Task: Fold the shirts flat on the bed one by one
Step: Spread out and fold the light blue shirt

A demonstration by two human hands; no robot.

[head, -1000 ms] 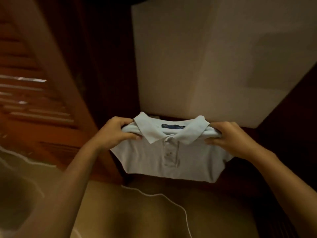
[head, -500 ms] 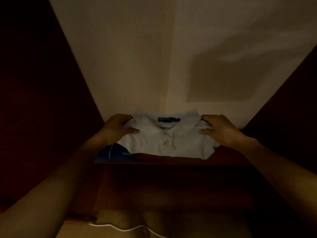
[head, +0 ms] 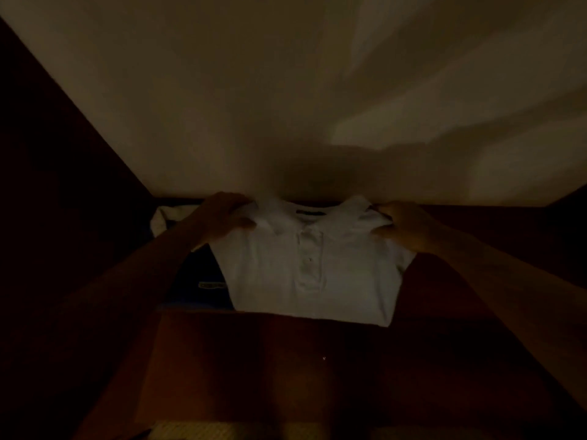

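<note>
A folded white polo shirt point(head: 305, 277), collar away from me and buttons up, lies on a dark wooden shelf point(head: 460, 281) inside a dim closet. My left hand point(head: 222, 217) grips its left shoulder by the collar. My right hand point(head: 403, 225) grips the right shoulder. The shirt's front edge slightly overhangs the shelf's lip. Its left part rests over a folded dark blue garment point(head: 200, 281).
A pale garment point(head: 160, 217) shows behind the blue one at the shelf's back left. A light back wall point(head: 286, 106) rises behind the shelf, with dark wooden side panels point(head: 63, 185) left and right. The wooden front below the shelf point(head: 254, 376) is dark.
Both hands carried the folded white shirt from in front of the closet forward onto the shelf, and it now lies there partly over the blue garment. The view has moved closer and grown darker.
</note>
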